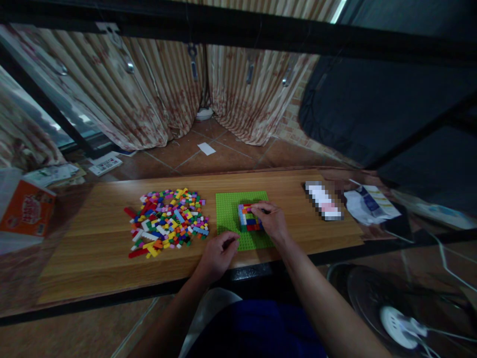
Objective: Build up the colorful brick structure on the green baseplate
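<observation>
A small boxlike structure of many-coloured toy bricks (250,223) stands on a green studded baseplate (227,204). From its right side my right hand (274,220) reaches over the top, thumb and forefinger pinched on a small toy brick there that is mostly hidden. My left hand (219,254) rests by the plate's lower left corner, apart from the structure. Its fingers are curled in with the thumb against them, and whatever they may hold is hidden. Left of the plate lies a wide, loose pile of mixed toy bricks (169,221).
The wooden table (89,248) carries a blurred-out phone-like object (323,200) at right. Beyond it lies a crumpled packet (372,204). An orange box (28,209) stands at the far left. A dark metal bar (238,25) crosses overhead, and a power strip (398,325) sits low at right.
</observation>
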The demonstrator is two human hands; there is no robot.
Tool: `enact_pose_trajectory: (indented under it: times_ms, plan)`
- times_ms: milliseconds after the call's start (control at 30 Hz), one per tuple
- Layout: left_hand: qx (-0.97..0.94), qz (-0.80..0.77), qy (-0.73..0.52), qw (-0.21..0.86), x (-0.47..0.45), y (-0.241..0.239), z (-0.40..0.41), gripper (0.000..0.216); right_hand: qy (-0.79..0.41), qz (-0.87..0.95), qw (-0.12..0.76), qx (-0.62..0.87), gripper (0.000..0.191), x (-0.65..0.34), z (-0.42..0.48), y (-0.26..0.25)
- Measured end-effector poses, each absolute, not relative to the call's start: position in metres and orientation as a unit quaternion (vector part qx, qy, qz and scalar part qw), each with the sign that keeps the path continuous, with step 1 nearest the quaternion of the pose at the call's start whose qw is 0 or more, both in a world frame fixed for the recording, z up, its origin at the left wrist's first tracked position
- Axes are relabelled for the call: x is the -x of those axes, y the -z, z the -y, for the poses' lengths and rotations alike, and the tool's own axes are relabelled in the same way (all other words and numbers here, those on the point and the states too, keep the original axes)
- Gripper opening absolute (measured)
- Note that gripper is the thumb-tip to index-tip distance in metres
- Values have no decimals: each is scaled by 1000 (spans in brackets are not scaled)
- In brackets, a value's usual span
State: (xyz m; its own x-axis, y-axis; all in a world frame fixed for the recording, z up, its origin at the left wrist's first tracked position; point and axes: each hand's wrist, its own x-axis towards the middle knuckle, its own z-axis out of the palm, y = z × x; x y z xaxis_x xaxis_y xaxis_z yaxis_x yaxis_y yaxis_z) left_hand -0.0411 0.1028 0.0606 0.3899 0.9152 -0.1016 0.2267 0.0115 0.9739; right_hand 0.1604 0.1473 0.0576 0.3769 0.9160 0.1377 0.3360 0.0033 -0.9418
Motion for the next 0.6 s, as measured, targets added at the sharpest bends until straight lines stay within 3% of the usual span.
enact_pose_trajectory:
  times_ms: [300, 467, 600]
  plan:
    - [-615, -470, -340, 534, 38, -65, -105, 19, -283, 470, 533, 644, 16, -161, -146, -53]
    - [-677, -499, -385, 381, 15, -89, -133, 22, -291, 474, 536, 636, 17, -162, -147, -52]
    - [-775, -491, -292, 269, -9, -100, -162, 18, -302, 467, 539, 632, 18, -162, -147, -52]
